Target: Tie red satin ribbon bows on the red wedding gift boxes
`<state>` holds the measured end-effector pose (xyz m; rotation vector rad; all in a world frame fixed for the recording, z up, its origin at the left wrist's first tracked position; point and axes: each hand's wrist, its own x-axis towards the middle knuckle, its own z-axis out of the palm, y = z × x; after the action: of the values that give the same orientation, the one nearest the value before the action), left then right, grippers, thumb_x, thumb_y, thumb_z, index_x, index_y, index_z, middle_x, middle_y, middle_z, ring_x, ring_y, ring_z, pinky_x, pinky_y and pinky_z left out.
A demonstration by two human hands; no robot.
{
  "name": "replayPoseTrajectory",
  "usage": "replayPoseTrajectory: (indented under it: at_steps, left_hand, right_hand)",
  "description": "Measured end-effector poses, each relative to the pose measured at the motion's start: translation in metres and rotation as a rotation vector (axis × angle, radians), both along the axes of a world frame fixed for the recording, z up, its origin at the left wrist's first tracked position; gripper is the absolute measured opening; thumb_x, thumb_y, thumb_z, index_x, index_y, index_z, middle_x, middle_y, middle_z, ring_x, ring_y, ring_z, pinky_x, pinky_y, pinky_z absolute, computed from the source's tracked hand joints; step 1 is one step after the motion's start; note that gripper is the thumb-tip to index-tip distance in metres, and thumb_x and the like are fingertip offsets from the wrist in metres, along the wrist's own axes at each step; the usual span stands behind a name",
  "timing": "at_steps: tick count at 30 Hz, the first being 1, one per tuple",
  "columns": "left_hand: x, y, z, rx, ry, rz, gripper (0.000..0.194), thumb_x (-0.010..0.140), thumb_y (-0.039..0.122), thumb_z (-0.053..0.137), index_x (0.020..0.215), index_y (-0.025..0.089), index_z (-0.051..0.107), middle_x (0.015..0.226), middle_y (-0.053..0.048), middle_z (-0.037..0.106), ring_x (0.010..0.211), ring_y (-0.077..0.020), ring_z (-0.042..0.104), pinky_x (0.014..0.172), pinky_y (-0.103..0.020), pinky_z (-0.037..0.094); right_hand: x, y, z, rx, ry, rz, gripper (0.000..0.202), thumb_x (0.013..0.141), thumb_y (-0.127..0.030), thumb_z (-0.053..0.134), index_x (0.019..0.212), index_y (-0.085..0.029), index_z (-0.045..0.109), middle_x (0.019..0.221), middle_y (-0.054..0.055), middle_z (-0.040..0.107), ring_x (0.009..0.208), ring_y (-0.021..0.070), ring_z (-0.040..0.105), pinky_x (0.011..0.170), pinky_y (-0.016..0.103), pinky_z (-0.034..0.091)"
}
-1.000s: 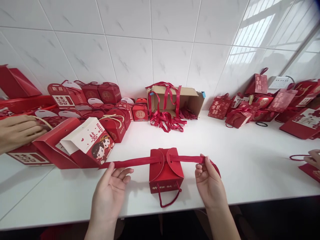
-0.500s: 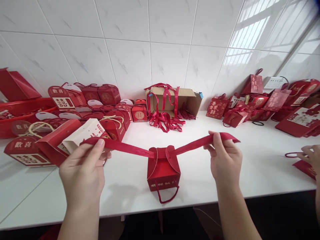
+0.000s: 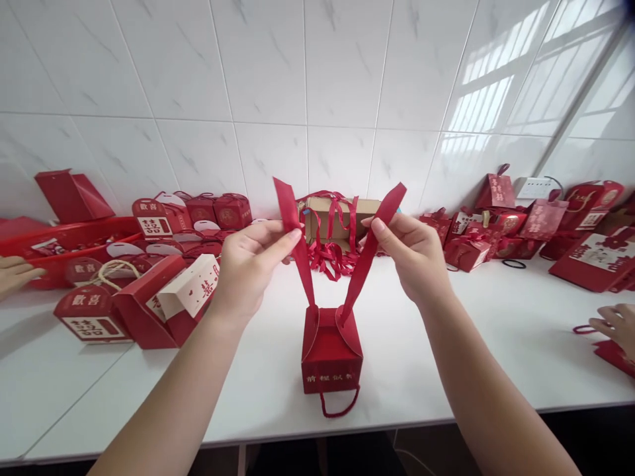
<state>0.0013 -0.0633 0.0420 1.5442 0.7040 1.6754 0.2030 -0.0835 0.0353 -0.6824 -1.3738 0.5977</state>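
Note:
A small red gift box [image 3: 331, 354] with gold characters and a cord handle [image 3: 341, 411] stands on the white table in front of me. A red ribbon [image 3: 358, 281] passes through the holes in its top flaps, with both tails pulled up in a V. My left hand [image 3: 255, 264] pinches the left tail between thumb and fingers, its end sticking up above. Pinched in my right hand [image 3: 409, 251] is the other tail, its tip also pointing upward. Neither hand touches the box.
Behind stands a cardboard carton [image 3: 320, 221] draped with loose ribbons [image 3: 330, 261]. Finished red boxes [image 3: 94, 317] crowd the left beside a red basket [image 3: 59, 264]; more gift boxes [image 3: 466, 251] lie right. Other people's hands show at the left edge [image 3: 17, 274] and right edge [image 3: 618, 327].
My hands have come closer together and up, turning the ribbon tails from spread sideways to a steep V. Another person's hand has appeared at the left edge. The view has tilted up slightly.

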Motion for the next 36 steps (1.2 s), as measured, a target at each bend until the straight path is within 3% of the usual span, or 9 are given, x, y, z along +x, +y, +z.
replayPoseTrajectory:
  at_steps: [7, 15, 20, 27, 32, 36]
  left_hand:
    - [0.016, -0.001, 0.015, -0.004, -0.041, -0.169, 0.014, 0.073, 0.024, 0.071, 0.085, 0.017, 0.072, 0.079, -0.003, 0.072, 0.078, -0.0184, 0.068, 0.075, -0.03, 0.055]
    - [0.017, 0.001, 0.017, -0.036, -0.03, -0.155, 0.018, 0.071, 0.027, 0.074, 0.085, 0.016, 0.071, 0.086, -0.005, 0.072, 0.081, -0.0187, 0.068, 0.077, -0.031, 0.054]
    - [0.018, 0.0, 0.017, -0.021, -0.051, -0.127, 0.016, 0.072, 0.029, 0.073, 0.081, 0.016, 0.071, 0.081, -0.004, 0.072, 0.076, -0.0178, 0.068, 0.073, -0.03, 0.055]
    - [0.02, -0.001, 0.021, -0.003, -0.064, -0.19, 0.019, 0.073, 0.032, 0.073, 0.081, 0.016, 0.067, 0.071, -0.002, 0.069, 0.072, -0.0184, 0.068, 0.071, -0.032, 0.055]
    - [0.021, -0.005, 0.021, -0.011, 0.125, -0.25, 0.032, 0.07, 0.029, 0.076, 0.094, 0.017, 0.058, 0.059, 0.001, 0.065, 0.057, -0.0165, 0.065, 0.064, -0.031, 0.053]
    - [0.02, -0.007, 0.019, -0.046, 0.314, -0.253, 0.039, 0.071, 0.026, 0.074, 0.101, 0.02, 0.049, 0.063, 0.001, 0.067, 0.06, -0.0172, 0.066, 0.062, -0.029, 0.053]
  right_hand:
    - [-0.003, 0.006, 0.012, -0.059, -0.037, 0.169, 0.025, 0.082, -0.04, 0.063, 0.09, -0.019, 0.071, 0.083, 0.002, 0.069, 0.076, 0.0128, 0.064, 0.071, 0.028, 0.054]
    - [-0.002, 0.004, 0.017, 0.001, -0.06, 0.168, 0.022, 0.081, -0.039, 0.064, 0.093, -0.022, 0.071, 0.086, 0.001, 0.069, 0.079, 0.0134, 0.065, 0.072, 0.029, 0.055]
    - [0.001, 0.003, 0.02, 0.006, -0.032, 0.136, 0.019, 0.081, -0.039, 0.064, 0.086, -0.022, 0.07, 0.075, -0.001, 0.065, 0.072, 0.0128, 0.063, 0.068, 0.029, 0.054]
    - [0.001, 0.004, 0.02, -0.011, -0.004, 0.25, 0.018, 0.082, -0.036, 0.064, 0.088, -0.019, 0.068, 0.076, 0.0, 0.064, 0.071, 0.0118, 0.063, 0.069, 0.029, 0.054]
    - [-0.006, 0.001, 0.018, -0.112, -0.172, 0.215, 0.02, 0.084, -0.029, 0.059, 0.097, -0.017, 0.068, 0.067, -0.002, 0.06, 0.049, 0.006, 0.047, 0.049, 0.022, 0.043]
    - [-0.011, -0.004, 0.013, -0.047, -0.29, 0.358, 0.02, 0.086, -0.023, 0.055, 0.099, -0.019, 0.069, 0.075, 0.0, 0.062, 0.066, 0.0102, 0.056, 0.06, 0.024, 0.047]
